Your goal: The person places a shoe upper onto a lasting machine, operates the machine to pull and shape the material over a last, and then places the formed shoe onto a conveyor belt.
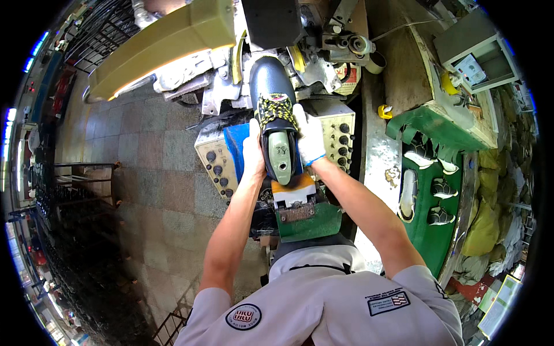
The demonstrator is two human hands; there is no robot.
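Note:
Between my two hands is a dark shoe (pixel 270 82) with black-and-yellow laces, its toe pointing away from me into a machine (pixel 216 75). A green shoe last (pixel 280 151) with a round hole fills the shoe's opening. My left hand (pixel 253 151), in a white glove, presses along the shoe's left side near the heel. Against its right side is my right hand (pixel 310 136), also white-gloved, with a blue band at the wrist. Both hands grip the shoe, though some fingers are hidden beneath it. The heel sits above an orange-and-white pad (pixel 294 190).
Control boxes with black knobs (pixel 336 135) flank the shoe. A curved yellow machine arm (pixel 161 49) reaches across the upper left. At right, a green conveyor (pixel 424 230) carries several shoe uppers and a sole (pixel 408 195). Dark racks (pixel 75 259) stand on the tiled floor at left.

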